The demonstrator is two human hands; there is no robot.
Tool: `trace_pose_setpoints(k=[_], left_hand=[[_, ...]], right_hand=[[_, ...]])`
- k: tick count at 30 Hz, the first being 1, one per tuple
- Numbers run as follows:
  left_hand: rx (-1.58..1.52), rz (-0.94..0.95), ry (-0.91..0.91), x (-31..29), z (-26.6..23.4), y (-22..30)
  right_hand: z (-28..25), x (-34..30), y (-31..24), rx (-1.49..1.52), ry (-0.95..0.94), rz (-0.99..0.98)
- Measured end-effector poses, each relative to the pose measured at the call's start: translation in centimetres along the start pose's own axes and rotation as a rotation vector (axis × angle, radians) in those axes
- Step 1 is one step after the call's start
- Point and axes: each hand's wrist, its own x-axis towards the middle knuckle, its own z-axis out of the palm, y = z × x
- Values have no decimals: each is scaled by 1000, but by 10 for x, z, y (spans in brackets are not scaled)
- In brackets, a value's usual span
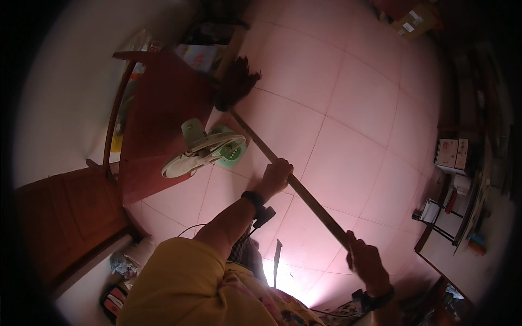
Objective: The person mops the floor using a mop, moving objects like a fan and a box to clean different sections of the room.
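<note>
A long-handled broom (315, 206) slants across the view, its dark shaggy head (237, 84) at the far left by the red furniture. I cannot tell whether the head touches the floor. My left hand (277, 175) is wrapped round the middle of the handle. Lower right, my right hand (367, 262) grips the handle near its near end. Each wrist wears a dark band. A pale green fan (204, 151) stands just left of the handle, close to the red surface.
Pink tiled floor (348, 130) stretches between furniture on both sides. At left stand a red wooden piece (163, 119) and a brown wooden panel (73, 217). A cardboard box (416, 23) lies at the far right. Along the right is a desk (443, 252) with boxes (452, 154).
</note>
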Motion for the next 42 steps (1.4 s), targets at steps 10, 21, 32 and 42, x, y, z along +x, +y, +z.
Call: trace_pose_setpoints(k=[10, 21, 32, 42], left_hand=[[-85, -89, 157, 14, 25, 7], [-163, 84, 85, -19, 75, 57], [-85, 232, -265, -171, 111, 88], [84, 491, -713, -365, 192, 157]], right_hand=[[-57, 2, 17, -158, -64, 80], [-55, -108, -23, -374, -156, 291], [66, -257, -139, -129, -236, 456], [177, -449, -251, -30, -126, 540]])
